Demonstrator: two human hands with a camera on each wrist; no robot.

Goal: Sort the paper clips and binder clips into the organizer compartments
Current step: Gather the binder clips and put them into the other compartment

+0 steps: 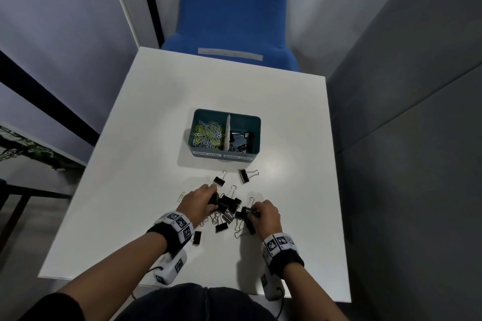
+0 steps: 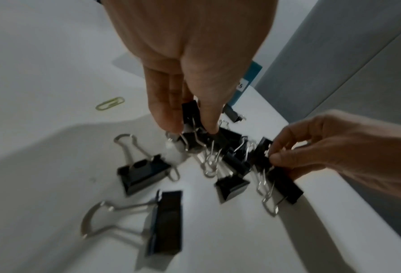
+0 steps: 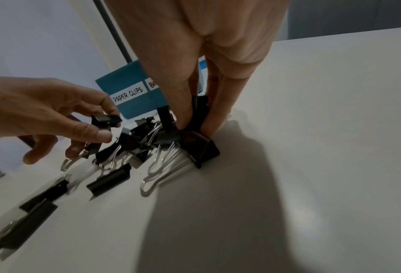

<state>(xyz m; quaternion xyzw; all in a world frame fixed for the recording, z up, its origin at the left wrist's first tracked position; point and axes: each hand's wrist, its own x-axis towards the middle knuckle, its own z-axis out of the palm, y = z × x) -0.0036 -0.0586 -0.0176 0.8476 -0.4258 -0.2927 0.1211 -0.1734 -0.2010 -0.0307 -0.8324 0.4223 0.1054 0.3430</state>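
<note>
Left hand (image 1: 198,200): over the near-middle of the desk, at the left edge of the heap; its fingers (image 2: 164,103) are curled close together, pinching a black binder clip (image 2: 191,112) between thumb and forefinger.
Right hand (image 1: 266,215): at the right edge of the heap; its fingers (image 3: 183,110) are drawn narrow around a black binder clip body (image 3: 200,109), tips down against another clip on the desk.
Heap of binder clips (image 1: 229,210): a tangle between the two hands, black folded-metal bodies, wedge-shaped, with shiny silver wire loop handles pointing every way.
Stray binder clips: two lie apart towards the organizer, one (image 1: 219,180) left and one (image 1: 246,175) right; another (image 1: 197,237) sits just beside the left wrist.
Loose paper clip (image 1: 181,196): thin, yellow-green bent wire, flat on the desk just left of the left hand.
Organizer (image 1: 224,156): teal rectangular box with rounded corners, beyond the heap in the middle of the desk, split by a pale upright divider; white labels on its near wall.
Left compartment (image 1: 208,134): a pile of pastel paper clips, yellow, green, blue and white; its label reads PAPER CLIPS in the right wrist view.
Right compartment (image 1: 241,142): several black binder clips.
Desk (image 1: 130,164): smooth, matt white, square-cornered.
Chair (image 1: 234,13): blue fabric, at the far side of the desk.
</note>
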